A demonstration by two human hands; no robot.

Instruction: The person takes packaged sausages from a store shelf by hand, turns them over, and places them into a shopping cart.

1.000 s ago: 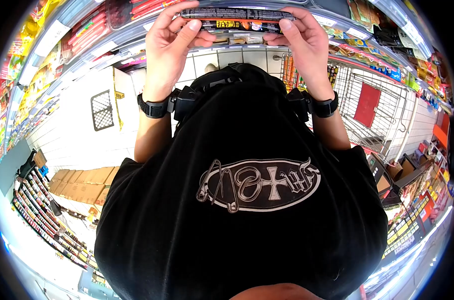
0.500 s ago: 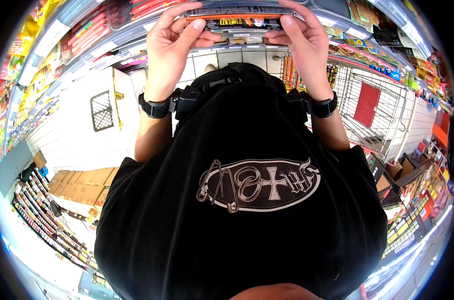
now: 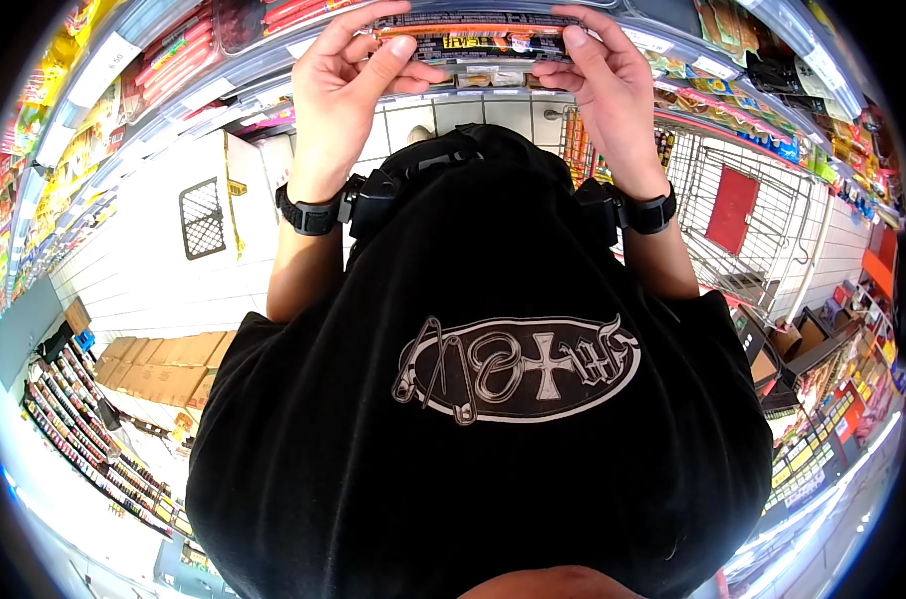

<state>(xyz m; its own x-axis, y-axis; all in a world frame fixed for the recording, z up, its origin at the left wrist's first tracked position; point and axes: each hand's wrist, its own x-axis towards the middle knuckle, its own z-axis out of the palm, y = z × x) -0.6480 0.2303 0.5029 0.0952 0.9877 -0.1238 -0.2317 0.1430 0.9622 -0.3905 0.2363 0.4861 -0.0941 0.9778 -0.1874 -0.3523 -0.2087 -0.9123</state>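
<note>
At the top of the head view, a long narrow black snack packet (image 3: 488, 43) with an orange edge and yellow lettering lies level between my hands. My left hand (image 3: 348, 95) pinches its left end, thumb in front and fingers bent behind. At the other end, my right hand (image 3: 612, 95) grips it the same way, with the thumb on the near face. What exactly is inside the wrapper cannot be made out. Both hands are held close to the front of a store shelf.
Curved shelves with price tags (image 3: 103, 70) and red packaged sausages (image 3: 178, 60) run along the top. To the right stands a wire shopping cart (image 3: 762, 210) with a red panel. On the left are a white bin-like box (image 3: 238, 200) and brown cartons (image 3: 158, 369).
Both hands keep their grip on the packet. It has shifted only very slightly, and the fingers have barely moved.
</note>
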